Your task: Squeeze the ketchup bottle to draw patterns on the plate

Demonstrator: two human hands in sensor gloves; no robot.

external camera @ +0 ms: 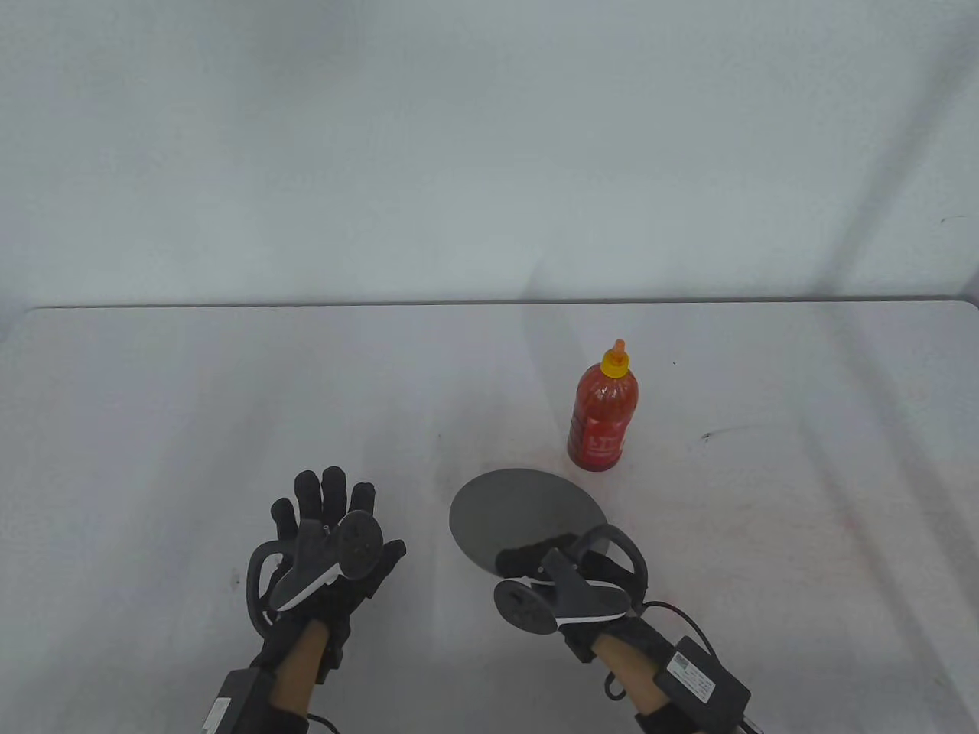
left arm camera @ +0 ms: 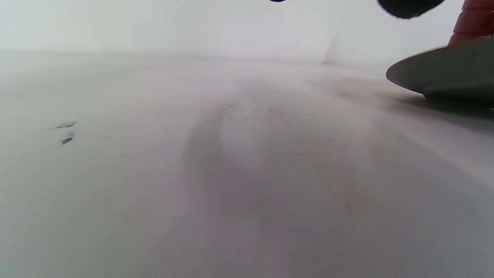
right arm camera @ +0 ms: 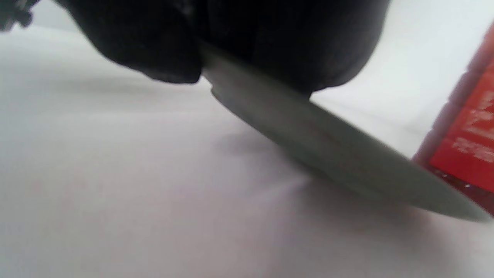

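Observation:
A red ketchup bottle (external camera: 603,417) with a yellow cap stands upright on the table, just behind a round grey plate (external camera: 520,516). My right hand (external camera: 535,558) grips the plate's near edge; in the right wrist view the gloved fingers (right arm camera: 239,34) clamp the rim and the plate (right arm camera: 328,146) tilts up off the table, with the bottle (right arm camera: 467,146) at the right. My left hand (external camera: 329,527) lies open with fingers spread on the table, left of the plate and apart from it. The left wrist view shows the plate's edge (left arm camera: 444,73) and a bit of the bottle (left arm camera: 472,23) at far right.
The white table (external camera: 229,397) has faint reddish smears near the plate and small dark marks (external camera: 707,436) to the bottle's right. A pale wall rises behind the table's far edge (external camera: 489,304).

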